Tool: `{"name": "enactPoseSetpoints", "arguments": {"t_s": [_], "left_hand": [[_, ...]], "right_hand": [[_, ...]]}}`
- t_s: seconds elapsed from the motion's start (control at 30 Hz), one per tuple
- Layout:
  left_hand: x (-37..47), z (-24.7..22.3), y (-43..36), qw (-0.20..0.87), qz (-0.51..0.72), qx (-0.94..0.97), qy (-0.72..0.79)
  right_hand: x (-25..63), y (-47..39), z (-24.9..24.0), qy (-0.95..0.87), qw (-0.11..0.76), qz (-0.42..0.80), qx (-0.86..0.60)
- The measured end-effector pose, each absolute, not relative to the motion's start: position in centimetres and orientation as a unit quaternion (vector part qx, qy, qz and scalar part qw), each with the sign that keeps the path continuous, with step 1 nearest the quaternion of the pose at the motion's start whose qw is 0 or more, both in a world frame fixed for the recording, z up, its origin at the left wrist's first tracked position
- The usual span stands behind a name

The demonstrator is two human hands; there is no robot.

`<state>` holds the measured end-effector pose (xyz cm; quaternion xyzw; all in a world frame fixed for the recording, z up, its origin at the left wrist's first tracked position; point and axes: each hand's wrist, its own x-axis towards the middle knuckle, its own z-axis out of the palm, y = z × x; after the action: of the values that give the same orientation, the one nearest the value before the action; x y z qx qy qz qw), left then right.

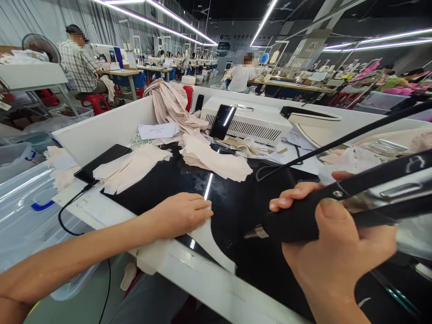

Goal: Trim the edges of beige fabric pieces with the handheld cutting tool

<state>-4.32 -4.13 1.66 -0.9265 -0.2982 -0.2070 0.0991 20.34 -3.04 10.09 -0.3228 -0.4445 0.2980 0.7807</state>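
Observation:
My left hand (185,213) lies flat on a pale curved fabric piece (214,245) near the front edge of the glossy black work surface (232,216), its fingers together and extended. My right hand (334,238) is wrapped round a thick black handheld tool (303,211), whose short metal tip (257,232) points left, over the black surface and apart from the fabric piece. Beyond my left hand lie two piles of cut beige fabric, one to the left (131,167) and one in the middle (214,157).
A dark tablet (103,164) with a cable lies at the left edge. Behind the piles are a propped phone (223,121), a white vented box (243,119) and draped beige cloth (167,105). A black cable (337,146) crosses at right. People sit at sewing tables farther back.

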Motion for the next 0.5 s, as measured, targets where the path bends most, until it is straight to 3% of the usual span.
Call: {"name": "enactPoseSetpoints", "arguments": {"t_s": [0.23, 0.5], "left_hand": [[-3.7, 2.9, -7.0, 0.119, -0.298, -0.917, -0.235], [-2.2, 1.5, -8.2, 0.096, -0.246, -0.943, -0.201]], "right_hand": [[20.9, -5.0, 9.9, -0.432, 0.770, 0.321, -0.342], [21.3, -5.8, 10.1, -0.468, 0.744, 0.346, -0.328]]}}
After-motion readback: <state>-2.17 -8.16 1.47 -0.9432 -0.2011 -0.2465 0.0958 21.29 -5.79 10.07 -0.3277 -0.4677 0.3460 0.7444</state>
